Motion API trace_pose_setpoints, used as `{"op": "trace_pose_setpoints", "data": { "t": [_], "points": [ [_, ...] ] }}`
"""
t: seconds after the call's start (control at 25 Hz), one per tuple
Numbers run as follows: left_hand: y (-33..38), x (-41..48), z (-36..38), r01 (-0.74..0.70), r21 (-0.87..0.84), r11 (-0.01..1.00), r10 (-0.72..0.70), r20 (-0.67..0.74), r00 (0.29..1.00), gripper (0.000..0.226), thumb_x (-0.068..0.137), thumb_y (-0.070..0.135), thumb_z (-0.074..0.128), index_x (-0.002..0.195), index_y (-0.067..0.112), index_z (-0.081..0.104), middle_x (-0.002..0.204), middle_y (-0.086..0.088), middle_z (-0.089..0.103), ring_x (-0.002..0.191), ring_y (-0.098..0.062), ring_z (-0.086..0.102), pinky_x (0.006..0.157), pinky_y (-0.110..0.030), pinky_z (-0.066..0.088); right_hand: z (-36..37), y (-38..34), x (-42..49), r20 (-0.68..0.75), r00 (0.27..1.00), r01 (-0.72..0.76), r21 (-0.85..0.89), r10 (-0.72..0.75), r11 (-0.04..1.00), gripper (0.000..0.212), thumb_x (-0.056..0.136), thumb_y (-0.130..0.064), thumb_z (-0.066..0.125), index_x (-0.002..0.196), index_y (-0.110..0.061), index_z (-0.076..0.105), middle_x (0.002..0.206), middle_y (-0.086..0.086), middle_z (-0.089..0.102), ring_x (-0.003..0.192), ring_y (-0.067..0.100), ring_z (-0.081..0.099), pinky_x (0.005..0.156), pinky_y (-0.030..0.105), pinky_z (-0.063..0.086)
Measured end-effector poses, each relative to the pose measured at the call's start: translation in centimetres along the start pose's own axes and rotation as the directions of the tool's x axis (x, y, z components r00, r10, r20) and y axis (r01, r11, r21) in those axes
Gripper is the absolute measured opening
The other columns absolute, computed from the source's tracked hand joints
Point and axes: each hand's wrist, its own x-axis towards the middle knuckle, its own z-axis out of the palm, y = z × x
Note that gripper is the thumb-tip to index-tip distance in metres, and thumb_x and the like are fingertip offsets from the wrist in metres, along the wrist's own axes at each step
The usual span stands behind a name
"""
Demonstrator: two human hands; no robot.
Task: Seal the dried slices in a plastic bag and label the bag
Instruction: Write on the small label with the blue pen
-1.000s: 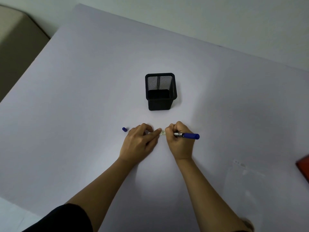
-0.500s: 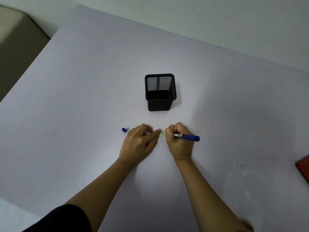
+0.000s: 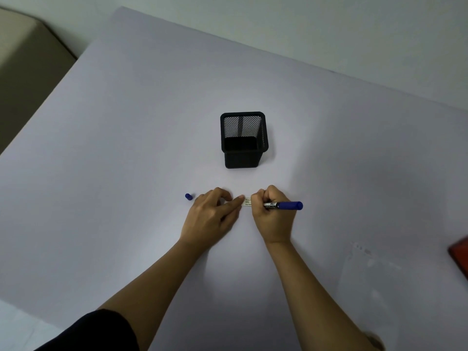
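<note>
Two bare hands meet near the middle of a pale tabletop point(image 3: 126, 148), over a small white label point(image 3: 247, 202) lying flat between them, its long axis running left to right. Its printed lines are too small to read. The left hand point(image 3: 211, 219) rests palm down, with one fingertip pressed on the label's left end; its fingers are loosely curled and clasp nothing. The right hand point(image 3: 272, 216) is a closed fist with its grip clamped on a blue pen point(image 3: 283, 205). The pen lies nearly level, its blue rear end pointing right; its tip is hidden inside the fist at the label's right end.

Just left of the left hand, apart from it, sits a small blue cap point(image 3: 188, 196). Beyond the hands, well apart, an upright black mesh cup point(image 3: 243, 140) stands, open at the top. To the near right lies a clear plastic bag point(image 3: 374, 279), flat and faint against the surface; its contents cannot be made out. A red object point(image 3: 459, 255) is cut off by the right edge of view. Open tabletop spreads wide to the left and far side, and its left edge drops off toward a tan surface point(image 3: 22, 62).
</note>
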Motion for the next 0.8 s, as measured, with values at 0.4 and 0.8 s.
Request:
{"op": "trace_pose_setpoints", "data": {
  "t": [0.4, 0.8],
  "points": [
    [-0.12, -0.1, 0.15, -0.005, -0.003, 1.0, 0.005, -0.013, 1.0, 0.027, 0.09, 0.027, 0.057, 0.109, 0.015, 0.071, 0.086, -0.005, 0.063, 0.064, -0.016, 0.054, 0.057, -0.026, 0.043, -0.08, -0.24, 0.06, -0.028, 1.0, -0.011, 0.016, 0.012, 1.0, 0.027, 0.081, -0.024, 0.048, 0.058, -0.012, 0.041, 0.048, 0.011, 0.048, 0.044, 0.008, 0.04, 0.046, 0.012, 0.039],
    [-0.17, -0.15, 0.27, -0.002, 0.002, 1.0, 0.002, -0.012, 1.0, 0.026, 0.09, 0.027, 0.057, 0.108, 0.016, 0.071, 0.086, -0.005, 0.063, 0.065, -0.016, 0.054, 0.06, -0.024, 0.04, -0.03, -0.06, -0.16, 0.026, 0.999, 0.048, -0.023, -0.048, 0.999, 0.027, 0.081, -0.024, 0.049, 0.058, -0.016, 0.038, 0.049, 0.0, 0.042, 0.042, 0.01, 0.033, 0.045, 0.007, 0.035]
  ]
}}
